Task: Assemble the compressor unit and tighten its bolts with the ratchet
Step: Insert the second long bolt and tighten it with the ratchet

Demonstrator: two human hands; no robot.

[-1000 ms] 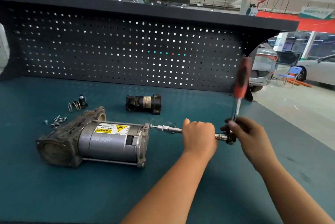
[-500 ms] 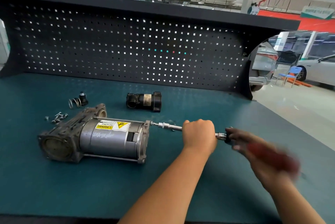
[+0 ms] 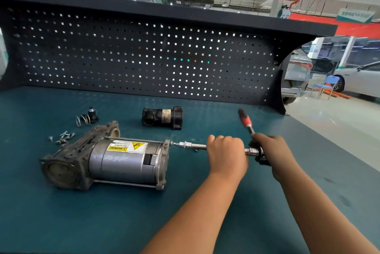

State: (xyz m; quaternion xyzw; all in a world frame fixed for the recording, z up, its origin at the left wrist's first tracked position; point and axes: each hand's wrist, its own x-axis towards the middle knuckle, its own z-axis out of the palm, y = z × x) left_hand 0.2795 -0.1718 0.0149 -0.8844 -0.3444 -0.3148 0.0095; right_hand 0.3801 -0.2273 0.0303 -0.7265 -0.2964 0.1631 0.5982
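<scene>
The left hand (image 3: pixel 226 155) is closing in a fist round the extension bar (image 3: pixel 195 146) running into the compressor (image 3: pixel 123 161), which is lying on its side toward the worktop's (image 3: pixel 61 223) left edge. The right hand (image 3: pixel 274 155) is gripping the ratchet (image 3: pixel 246 121) by its head, with the handle tilting toward the back edge.

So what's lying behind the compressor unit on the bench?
A black cylindrical part, a coil spring with a small black cap, and loose screws. The bench right behind the compressor unit is hidden by it.
</scene>
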